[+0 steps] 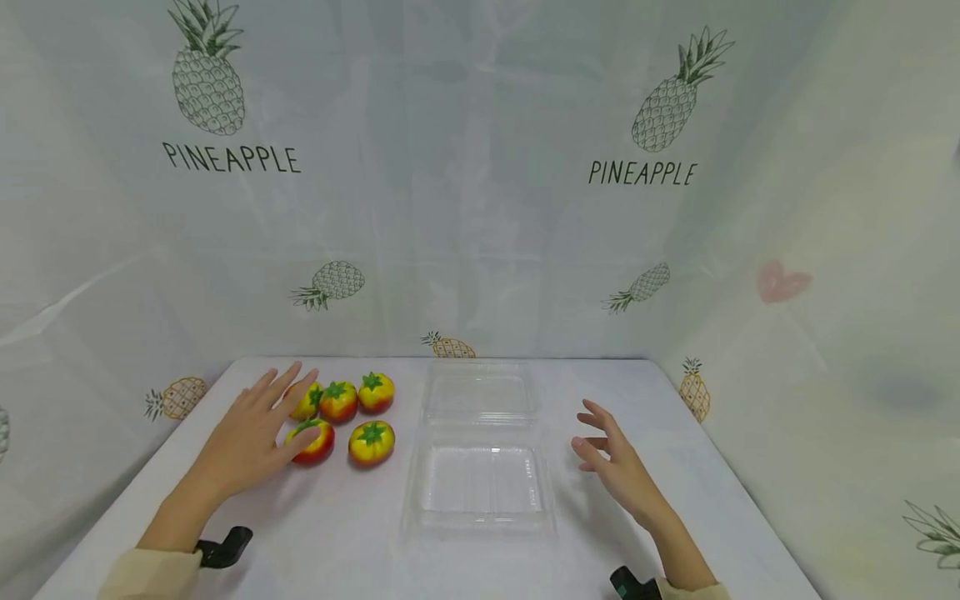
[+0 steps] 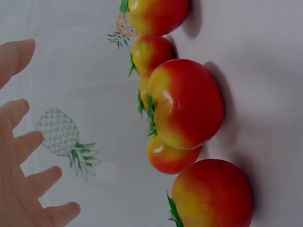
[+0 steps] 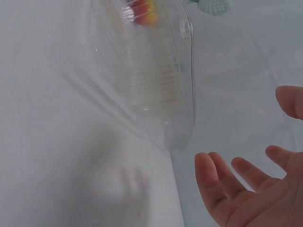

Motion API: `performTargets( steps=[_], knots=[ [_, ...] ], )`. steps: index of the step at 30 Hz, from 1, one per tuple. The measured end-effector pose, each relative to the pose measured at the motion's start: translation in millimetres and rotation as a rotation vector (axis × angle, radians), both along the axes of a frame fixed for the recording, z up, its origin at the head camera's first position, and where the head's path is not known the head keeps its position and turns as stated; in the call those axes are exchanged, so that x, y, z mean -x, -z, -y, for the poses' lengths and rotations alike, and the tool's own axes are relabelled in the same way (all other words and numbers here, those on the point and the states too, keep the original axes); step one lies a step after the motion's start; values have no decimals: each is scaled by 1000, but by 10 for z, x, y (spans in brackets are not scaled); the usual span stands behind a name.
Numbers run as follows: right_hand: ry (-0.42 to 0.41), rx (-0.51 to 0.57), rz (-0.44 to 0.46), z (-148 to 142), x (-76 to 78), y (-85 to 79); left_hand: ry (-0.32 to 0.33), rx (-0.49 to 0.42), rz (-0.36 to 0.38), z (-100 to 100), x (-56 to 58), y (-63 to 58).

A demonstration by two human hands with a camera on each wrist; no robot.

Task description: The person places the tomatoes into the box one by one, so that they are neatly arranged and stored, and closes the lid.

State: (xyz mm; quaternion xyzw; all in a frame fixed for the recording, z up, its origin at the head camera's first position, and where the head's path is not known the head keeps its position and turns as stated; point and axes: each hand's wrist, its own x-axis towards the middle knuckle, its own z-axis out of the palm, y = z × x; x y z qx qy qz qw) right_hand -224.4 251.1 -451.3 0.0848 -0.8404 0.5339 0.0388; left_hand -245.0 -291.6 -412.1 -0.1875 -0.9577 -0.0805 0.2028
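Note:
Several red-and-yellow, tomato-like fruits with green leafy tops lie on the left of the table; the front right fruit (image 1: 371, 444) stands a little apart. My left hand (image 1: 243, 437) hovers over the left side of this group with fingers spread, partly covering two fruits. In the left wrist view a large fruit (image 2: 187, 104) sits apart from the fingers (image 2: 28, 144). At the centre a clear plastic clamshell box (image 1: 480, 521) lies with its lid folded back. To its right, my right hand (image 1: 618, 475) is raised with relaxed fingers, holding nothing.
A white table (image 1: 315, 542) carries everything. Behind it and at the sides hangs a pale curtain (image 1: 480, 208) with pineapple prints. Both wrists wear dark straps, the left strap (image 1: 225, 548) close to the sleeve.

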Motion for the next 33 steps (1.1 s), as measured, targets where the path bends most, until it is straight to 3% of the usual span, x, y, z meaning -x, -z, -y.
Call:
performTargets(
  steps=[8, 25, 33],
  knots=[
    [-13, 77, 37, 51, -13, 68, 12, -4, 43, -69, 23, -8],
    [-10, 128, 154, 174, -28, 202, 39, -3, 105, -180, 141, 33],
    [-61, 153, 204, 178, -46, 237, 73, -32, 145, -212, 165, 19]
  ],
)
